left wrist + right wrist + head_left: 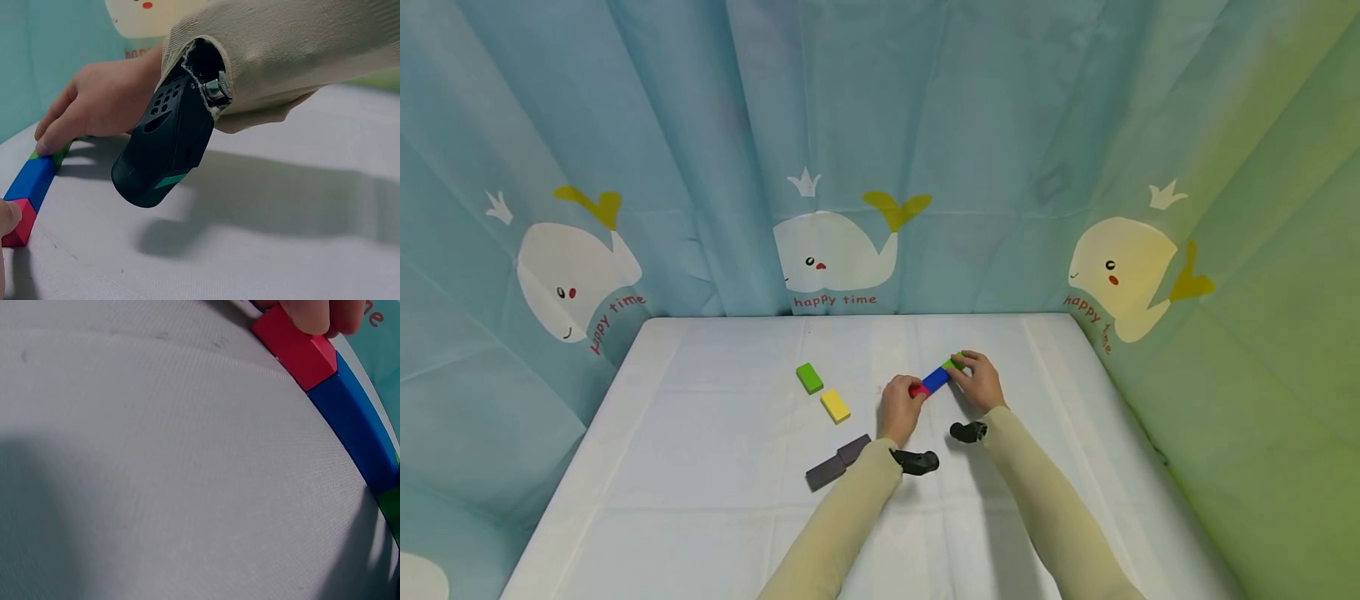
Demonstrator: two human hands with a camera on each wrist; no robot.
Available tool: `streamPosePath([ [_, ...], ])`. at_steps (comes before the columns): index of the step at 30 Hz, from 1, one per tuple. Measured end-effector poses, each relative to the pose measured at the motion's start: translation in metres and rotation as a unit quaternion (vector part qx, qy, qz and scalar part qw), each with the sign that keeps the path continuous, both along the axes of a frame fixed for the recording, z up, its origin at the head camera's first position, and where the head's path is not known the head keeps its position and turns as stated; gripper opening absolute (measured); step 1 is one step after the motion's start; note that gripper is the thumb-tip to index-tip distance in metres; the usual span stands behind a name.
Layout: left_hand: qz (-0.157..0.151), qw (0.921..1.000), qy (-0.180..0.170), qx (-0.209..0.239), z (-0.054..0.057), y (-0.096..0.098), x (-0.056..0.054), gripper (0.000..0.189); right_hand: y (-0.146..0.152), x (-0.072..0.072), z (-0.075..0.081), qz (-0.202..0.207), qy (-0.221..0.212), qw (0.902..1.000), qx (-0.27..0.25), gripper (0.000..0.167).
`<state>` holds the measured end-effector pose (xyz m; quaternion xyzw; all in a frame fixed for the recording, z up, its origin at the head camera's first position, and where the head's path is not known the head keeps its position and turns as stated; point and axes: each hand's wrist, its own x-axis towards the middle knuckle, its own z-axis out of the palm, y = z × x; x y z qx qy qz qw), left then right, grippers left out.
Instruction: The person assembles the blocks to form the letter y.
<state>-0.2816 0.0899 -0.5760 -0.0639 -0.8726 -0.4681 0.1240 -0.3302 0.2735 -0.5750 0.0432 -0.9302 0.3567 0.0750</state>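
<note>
A red block (919, 390), a blue block (936, 381) and a green block (953, 363) lie end to end in a slanting row on the table. My left hand (901, 408) pinches the red block at the near end. At the far end my right hand (979, 382) holds the green block between thumb and fingers, partly covering it. The left wrist view shows the blue block (30, 178) touching both neighbours, with no gap visible. In the right wrist view, left-hand fingers (309, 314) rest on the red block (294, 347).
Left of the hands lie another green block (809, 378) and a yellow block (835, 407). Two dark grey blocks (826, 472) touch end to end beside the left forearm. A whale-print curtain (985, 167) hangs behind the white table (700, 533). Black wrist cameras (917, 462) jut from both sleeves.
</note>
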Motion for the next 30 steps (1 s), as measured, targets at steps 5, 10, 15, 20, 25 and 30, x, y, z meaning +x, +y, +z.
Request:
streamPosePath([
  [5,-0.001,1.0,0.005,0.001,-0.001,-0.001,0.0,0.017,-0.001,0.001,0.0,-0.004,-0.001,1.0,-0.009,0.042],
  [10,-0.006,1.0,0.002,0.008,-0.002,-0.001,-0.001,0.017,-0.001,0.001,-0.001,-0.006,0.004,0.9999,-0.014,0.042],
  [15,-0.007,0.9999,0.002,0.013,-0.003,-0.002,-0.002,0.017,-0.002,0.001,-0.001,-0.008,0.002,0.9999,-0.011,0.043],
  [20,-0.005,0.9999,0.006,0.011,-0.004,-0.001,-0.001,0.017,-0.003,0.003,-0.001,-0.009,-0.003,0.9999,-0.008,0.044],
  [25,-0.006,0.9997,-0.005,0.022,0.004,-0.008,0.0,0.016,-0.004,0.005,-0.002,-0.007,0.028,0.9996,0.006,0.042],
  [30,-0.052,0.9981,-0.004,0.032,0.019,-0.042,-0.01,0.024,-0.014,0.017,0.001,-0.013,0.08,0.9967,-0.004,0.04],
])
